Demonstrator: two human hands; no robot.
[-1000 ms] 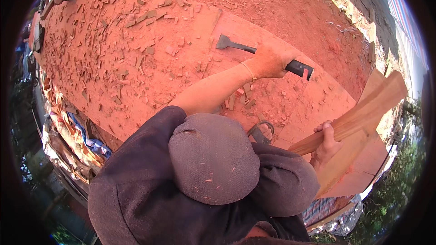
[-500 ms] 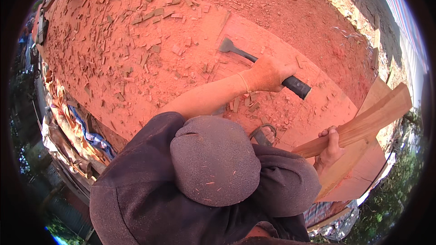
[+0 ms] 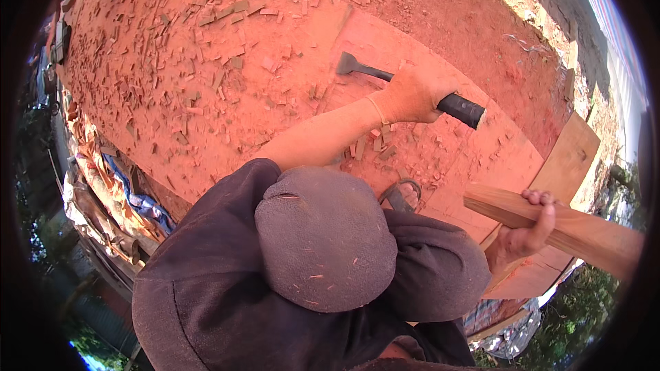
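The hatchet sits low over the red-dusted surface at about one o'clock from me, its long axis running ten to four, with the blade toward ten and the black grip toward four. My left hand is clamped round its handle. My right hand, well apart at four o'clock, grips a pale wooden plank. Wood chips litter the surface.
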